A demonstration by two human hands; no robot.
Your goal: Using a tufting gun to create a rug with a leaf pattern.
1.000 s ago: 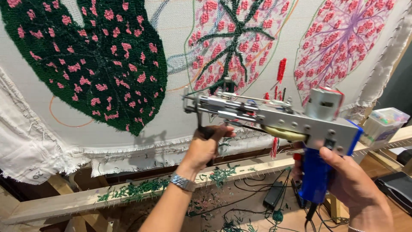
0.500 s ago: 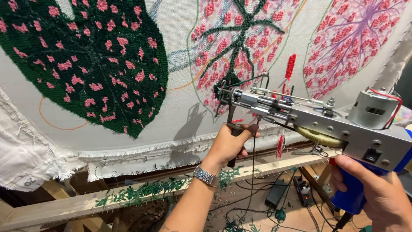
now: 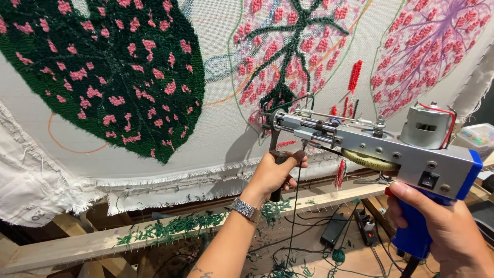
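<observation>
I hold a tufting gun [image 3: 370,146] with a silver metal body, a grey motor on top and a blue grip. My left hand [image 3: 275,172], with a metal watch on the wrist, is closed round the gun's dark front handle. My right hand [image 3: 447,231] grips the blue rear handle at the lower right. The gun's needle end touches the stretched white cloth [image 3: 206,123] just under the pink leaf with dark green veins [image 3: 288,62]. A large dark green leaf with pink spots [image 3: 103,67] fills the cloth's left side.
A third leaf in pink and lilac [image 3: 432,46] lies at the upper right. A wooden frame bar [image 3: 154,234] strewn with green yarn scraps runs below the cloth's frayed edge. Black cables and a power strip [image 3: 368,229] lie on the floor. Red yarn tufts [image 3: 355,77] stand near the gun.
The gun and both hands have shifted right and up toward the cloth, and the needle end now meets it below the middle leaf. My grips are unchanged.
</observation>
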